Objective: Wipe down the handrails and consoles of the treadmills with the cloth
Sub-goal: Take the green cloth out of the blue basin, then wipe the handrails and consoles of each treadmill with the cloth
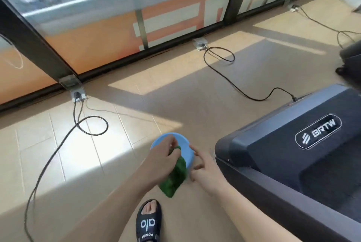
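Note:
My left hand (163, 155) grips a green cloth (174, 176) by its top, and the cloth hangs down over the near rim of a blue bowl (186, 149) that stands on the floor. Just right of the bowl, my right hand (204, 165) hovers with its fingers spread and holds nothing. A black treadmill (293, 144) with a BRTW badge on its front motor cover fills the right side. No handrail or console is in view.
Black power cables (230, 83) loop across the tan floor from floor sockets (78, 95) by the glass wall. Another cable (52, 155) runs down the left. My foot in a black slide sandal (148, 222) is at the bottom centre. A second machine's edge (351, 60) shows at the far right.

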Demonstrator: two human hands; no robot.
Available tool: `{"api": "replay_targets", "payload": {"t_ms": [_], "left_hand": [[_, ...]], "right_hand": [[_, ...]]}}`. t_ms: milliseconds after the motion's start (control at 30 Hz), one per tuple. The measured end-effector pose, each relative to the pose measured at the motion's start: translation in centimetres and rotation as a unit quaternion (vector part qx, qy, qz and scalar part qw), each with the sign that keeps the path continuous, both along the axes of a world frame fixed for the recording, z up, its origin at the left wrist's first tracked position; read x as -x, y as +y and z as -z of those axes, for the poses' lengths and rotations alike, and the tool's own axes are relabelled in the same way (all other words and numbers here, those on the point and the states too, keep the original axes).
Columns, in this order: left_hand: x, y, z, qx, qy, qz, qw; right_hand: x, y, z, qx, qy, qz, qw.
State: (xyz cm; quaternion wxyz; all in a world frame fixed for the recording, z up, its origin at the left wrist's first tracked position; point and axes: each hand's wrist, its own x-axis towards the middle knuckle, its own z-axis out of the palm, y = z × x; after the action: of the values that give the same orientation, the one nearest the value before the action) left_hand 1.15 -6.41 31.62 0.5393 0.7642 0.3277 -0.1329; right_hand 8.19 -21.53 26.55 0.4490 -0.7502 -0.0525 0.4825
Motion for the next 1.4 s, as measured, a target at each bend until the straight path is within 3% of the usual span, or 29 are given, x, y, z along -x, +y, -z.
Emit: {"api": "replay_targets", "payload": {"t_ms": [100, 300, 500, 667, 767, 867, 1133, 1233, 1400], "left_hand": [[0.3, -2.4, -11.7, -0.035, -0.041, 0.083, 0.995], [1.4, -6.6, -34.1, -0.095, -0.123, 0.198, 0.968], [0.6, -9.2, -49.0, -0.118, -0.181, 0.314, 0.925], [0.5, -12.2, -54.6, -0.110, -0.236, 0.376, 0.889], [0.9, -15.1, -56.8, -0.166, -0.259, 0.409, 0.859], [1.6, -18.6, -59.1, -0.216, -0.260, 0.463, 0.819], [4.7, -29.3, -66.2, -0.187, -0.237, 0.630, 0.715], [5.7, -34.0, -66.9, -0.186, -0.307, 0.616, 0.701], [7.4, -42.6, -67.7, -0.168, -0.464, 0.521, 0.696]], "right_hand": [[-0.6, -1.1, -10.6, -0.041, -0.008, 0.046, 0.998], [1.4, -6.0, -31.9, -0.118, -0.055, 0.005, 0.992], [3.5, -11.0, -44.5, -0.114, -0.147, 0.026, 0.982], [5.9, -15.2, -50.1, -0.091, -0.259, 0.117, 0.954], [7.9, -19.4, -53.3, -0.059, -0.298, 0.178, 0.936], [10.7, -24.1, -56.8, -0.024, -0.355, 0.221, 0.908], [19.6, -34.9, -66.0, 0.046, -0.437, 0.295, 0.849], [22.3, -39.7, -68.1, 0.078, -0.443, 0.328, 0.831], [23.6, -48.5, -70.8, 0.087, -0.468, 0.439, 0.762]]}}
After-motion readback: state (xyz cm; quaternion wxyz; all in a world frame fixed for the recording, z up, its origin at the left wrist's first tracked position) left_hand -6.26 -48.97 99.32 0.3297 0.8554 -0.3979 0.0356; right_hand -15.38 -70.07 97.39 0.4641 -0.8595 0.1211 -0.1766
